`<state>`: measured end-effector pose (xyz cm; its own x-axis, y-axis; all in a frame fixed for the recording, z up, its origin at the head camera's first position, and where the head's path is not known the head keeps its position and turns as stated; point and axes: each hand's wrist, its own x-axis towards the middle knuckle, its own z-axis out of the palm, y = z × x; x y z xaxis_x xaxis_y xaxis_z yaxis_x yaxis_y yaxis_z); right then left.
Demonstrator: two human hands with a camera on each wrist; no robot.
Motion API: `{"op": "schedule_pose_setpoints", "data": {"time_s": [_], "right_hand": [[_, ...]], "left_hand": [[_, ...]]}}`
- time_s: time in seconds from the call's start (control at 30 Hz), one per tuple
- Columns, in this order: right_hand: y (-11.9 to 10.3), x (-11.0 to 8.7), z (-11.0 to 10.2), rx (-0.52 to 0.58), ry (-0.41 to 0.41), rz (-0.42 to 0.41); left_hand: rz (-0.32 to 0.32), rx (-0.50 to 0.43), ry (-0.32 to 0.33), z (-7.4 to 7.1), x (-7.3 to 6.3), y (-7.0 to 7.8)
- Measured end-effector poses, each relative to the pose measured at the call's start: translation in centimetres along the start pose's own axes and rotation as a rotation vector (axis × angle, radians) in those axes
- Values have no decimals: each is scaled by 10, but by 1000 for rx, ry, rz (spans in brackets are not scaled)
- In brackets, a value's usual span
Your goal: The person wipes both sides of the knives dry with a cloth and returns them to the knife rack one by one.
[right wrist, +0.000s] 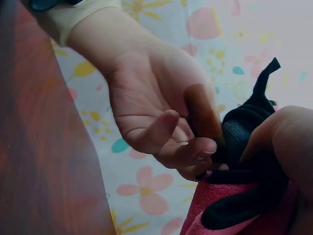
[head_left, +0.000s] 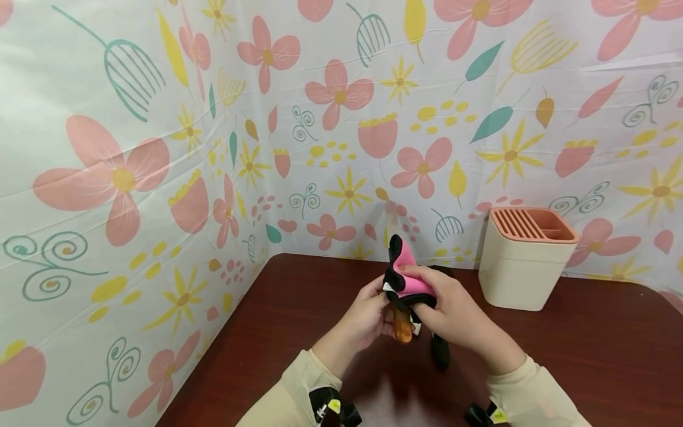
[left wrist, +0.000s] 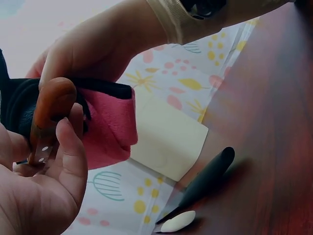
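Observation:
Both hands meet above the dark wooden table (head_left: 299, 308). My left hand (head_left: 368, 314) curls its fingers round a brown wooden handle (head_left: 402, 329), which the left wrist view shows with metal rivets (left wrist: 51, 105). My right hand (head_left: 453, 314) grips a pink and black cloth (head_left: 408, 279) wrapped over the upper part of that tool, so what lies under the cloth is hidden. In the right wrist view the brown handle (right wrist: 203, 115) lies across the left hand (right wrist: 146, 107), with the black edge of the cloth (right wrist: 244, 132) beside it.
A cream block with an orange slotted top (head_left: 525, 261) stands at the back right. On the table below the hands lies a black-handled tool (left wrist: 208, 174) with a small white piece (left wrist: 178, 221) beside it. Floral sheets wall the left and back.

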<state>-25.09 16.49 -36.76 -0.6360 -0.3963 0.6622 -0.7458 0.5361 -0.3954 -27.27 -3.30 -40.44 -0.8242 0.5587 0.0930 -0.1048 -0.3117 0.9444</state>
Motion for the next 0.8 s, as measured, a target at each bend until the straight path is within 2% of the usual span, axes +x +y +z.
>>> {"op": "schedule_pose_setpoints", "data": {"time_s": [0.17, 0.3, 0.63, 0.8], "right_hand": [[1, -2, 4, -48, 29, -34], [-1, -2, 2, -22, 15, -58], [-12, -2, -6, 91, -119, -104], [-19, -4, -11, 92, -192, -154]], "left_hand": [[-10, 12, 10, -1, 1, 1], [-26, 9, 30, -2, 2, 1], [-24, 4, 116, -5, 3, 2], [-12, 15, 149, -7, 4, 1]]}}
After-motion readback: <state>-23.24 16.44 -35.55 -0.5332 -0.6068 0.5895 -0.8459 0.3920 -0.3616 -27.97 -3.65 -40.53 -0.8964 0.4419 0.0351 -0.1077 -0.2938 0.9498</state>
